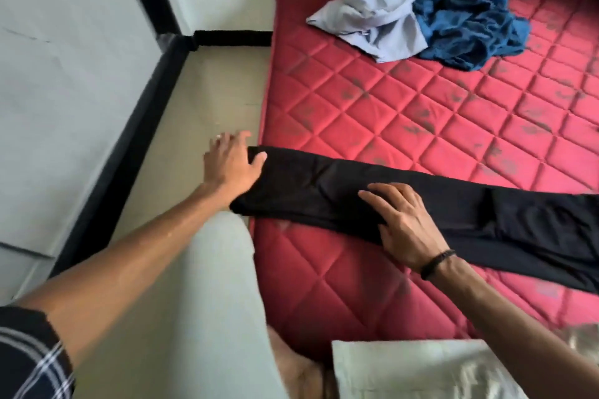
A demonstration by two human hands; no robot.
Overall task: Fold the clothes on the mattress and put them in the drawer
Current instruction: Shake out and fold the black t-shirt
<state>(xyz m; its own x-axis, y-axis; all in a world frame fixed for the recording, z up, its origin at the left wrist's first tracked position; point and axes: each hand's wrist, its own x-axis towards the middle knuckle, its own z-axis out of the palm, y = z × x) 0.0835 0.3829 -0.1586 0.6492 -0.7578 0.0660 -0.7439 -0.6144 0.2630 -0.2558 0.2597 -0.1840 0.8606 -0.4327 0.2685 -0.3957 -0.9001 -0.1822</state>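
Observation:
Black trousers (324, 191) lie stretched out across the near part of the red quilted mattress (421, 100), one end hanging over its left edge. My left hand (230, 162) is at that end, fingers spread and fairly straight, the thumb lying on the fabric. My right hand (402, 223) presses flat on the middle of the trousers with straight fingers; a dark band is on its wrist. Farther back on the mattress a crumpled light blue garment (372, 13) lies against a crumpled dark blue one (470, 29). No drawer is in view.
A beige floor strip (201, 97) runs left of the mattress, bordered by a black skirting (139, 126) and pale walls. My pale trouser leg (207, 301) fills the bottom centre. A pale folded cloth (405, 369) lies at the mattress's near edge.

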